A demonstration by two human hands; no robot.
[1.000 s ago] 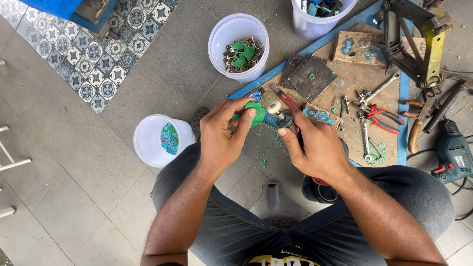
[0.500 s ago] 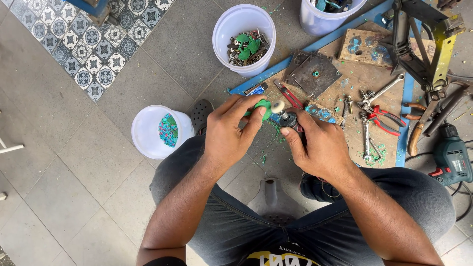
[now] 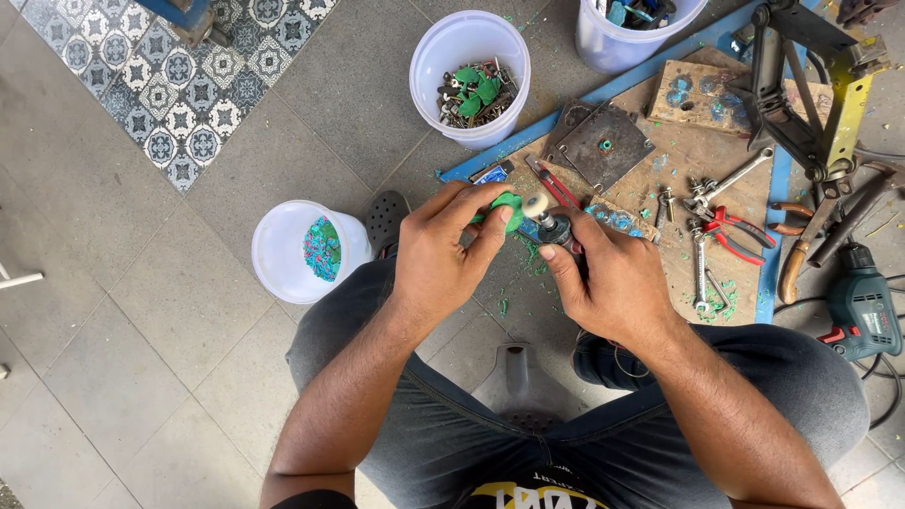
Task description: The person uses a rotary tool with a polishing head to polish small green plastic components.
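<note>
A: Left hand?
B: Grip pinching small green plastic piece, mid-scene above lap.
A: Right hand?
B: Grip pressed around dark rotary tool, its tip touching the green piece.

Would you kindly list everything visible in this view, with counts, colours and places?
green piece: one, green, pinched in left hand
small tool: one, dark with pale tip, in right hand
tubs: three, white; one with green bits left, one with keys top, one top right
work board: one, brown, blue-edged, right
pliers: one, red-handled, on board
drill: one, green, far right
left hand: one, centre
right hand: one, centre
</note>
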